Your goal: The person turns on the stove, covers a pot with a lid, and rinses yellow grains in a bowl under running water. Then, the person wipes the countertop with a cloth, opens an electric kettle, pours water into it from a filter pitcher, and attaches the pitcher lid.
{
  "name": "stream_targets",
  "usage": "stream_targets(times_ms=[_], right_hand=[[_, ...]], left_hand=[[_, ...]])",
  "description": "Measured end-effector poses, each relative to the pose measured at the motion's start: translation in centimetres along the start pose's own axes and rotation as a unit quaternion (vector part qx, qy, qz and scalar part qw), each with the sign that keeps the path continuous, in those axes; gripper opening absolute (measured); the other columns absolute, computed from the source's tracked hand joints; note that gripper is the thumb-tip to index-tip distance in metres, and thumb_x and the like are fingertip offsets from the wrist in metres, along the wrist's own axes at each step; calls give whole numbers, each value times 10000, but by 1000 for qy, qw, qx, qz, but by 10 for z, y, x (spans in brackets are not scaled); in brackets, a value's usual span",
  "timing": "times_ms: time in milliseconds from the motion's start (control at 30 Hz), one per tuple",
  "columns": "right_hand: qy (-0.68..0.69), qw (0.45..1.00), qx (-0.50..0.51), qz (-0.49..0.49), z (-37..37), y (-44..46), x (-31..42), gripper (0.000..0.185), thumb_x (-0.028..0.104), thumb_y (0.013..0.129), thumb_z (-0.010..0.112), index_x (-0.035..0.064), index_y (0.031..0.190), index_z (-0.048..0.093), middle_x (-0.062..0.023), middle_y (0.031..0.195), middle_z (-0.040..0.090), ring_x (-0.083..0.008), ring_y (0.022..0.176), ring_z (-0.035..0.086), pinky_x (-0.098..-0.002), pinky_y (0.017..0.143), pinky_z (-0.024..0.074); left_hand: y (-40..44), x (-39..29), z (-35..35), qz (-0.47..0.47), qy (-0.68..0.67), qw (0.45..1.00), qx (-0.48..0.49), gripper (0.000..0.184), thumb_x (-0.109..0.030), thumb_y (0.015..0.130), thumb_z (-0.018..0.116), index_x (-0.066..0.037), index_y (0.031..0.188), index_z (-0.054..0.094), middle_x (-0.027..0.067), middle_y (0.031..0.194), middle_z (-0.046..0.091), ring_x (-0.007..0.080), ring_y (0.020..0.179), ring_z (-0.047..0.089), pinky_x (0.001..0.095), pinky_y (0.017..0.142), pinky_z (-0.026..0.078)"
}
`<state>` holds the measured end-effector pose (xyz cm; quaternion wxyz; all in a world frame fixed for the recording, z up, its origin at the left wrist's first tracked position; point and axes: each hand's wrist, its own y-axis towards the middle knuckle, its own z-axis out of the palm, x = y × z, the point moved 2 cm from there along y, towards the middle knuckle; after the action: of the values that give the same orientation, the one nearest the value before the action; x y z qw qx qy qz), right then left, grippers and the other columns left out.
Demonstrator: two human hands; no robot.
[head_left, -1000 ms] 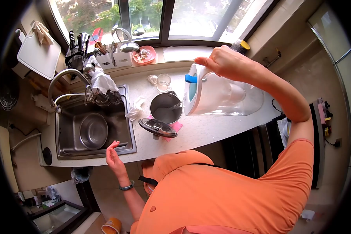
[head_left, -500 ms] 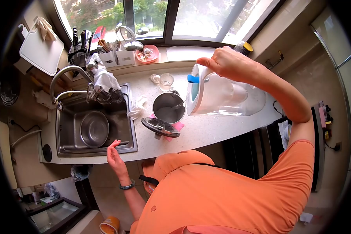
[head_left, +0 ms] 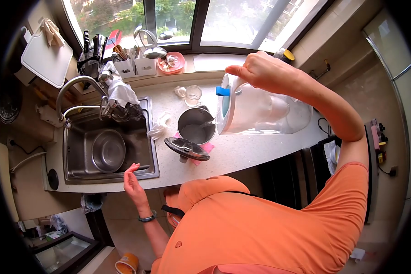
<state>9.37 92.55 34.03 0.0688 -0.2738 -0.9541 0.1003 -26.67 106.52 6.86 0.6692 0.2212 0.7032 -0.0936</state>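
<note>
My right hand (head_left: pixel 260 71) is wrapped round the handle of a clear and white pitcher (head_left: pixel 265 112), which is tilted with its blue-tabbed top to the left. The pitcher's lip is beside the open metal kettle (head_left: pixel 196 125), and a thin stream seems to run between them. The kettle's dark lid (head_left: pixel 186 148) stands hinged open toward me, over a pink cloth (head_left: pixel 207 148). Near the front edge of the sink (head_left: pixel 157 160), my left hand (head_left: pixel 133 182) hangs with nothing in it, its fingers loosely curled and partly apart.
A metal bowl (head_left: pixel 108 150) lies in the sink under the faucet (head_left: pixel 68 89). A glass cup (head_left: pixel 193 94) and crumpled tissue (head_left: pixel 159 126) are on the counter. Along the sill stand a knife block (head_left: pixel 90 64), white utensil holders (head_left: pixel 144 66) and a pink dish (head_left: pixel 171 63).
The camera view has shifted slightly. My right hand and the tilted pitcher hold nearly the same pose over the kettle, and my left hand has barely moved.
</note>
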Motion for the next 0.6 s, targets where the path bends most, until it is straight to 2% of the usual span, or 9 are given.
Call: stream_targets(times_ms=[600], right_hand=[[-11,1000,5,-8,-2,3,14,769,611,931,343,7,562,643,-35,417,439,-131,354,453,-258,400,408]], left_hand=[[-4,2,-7,-2,-5,1000,-4,336,-235,1031,354,12,1009,579,123,1071,636,236,1122,540,352,1008,362]])
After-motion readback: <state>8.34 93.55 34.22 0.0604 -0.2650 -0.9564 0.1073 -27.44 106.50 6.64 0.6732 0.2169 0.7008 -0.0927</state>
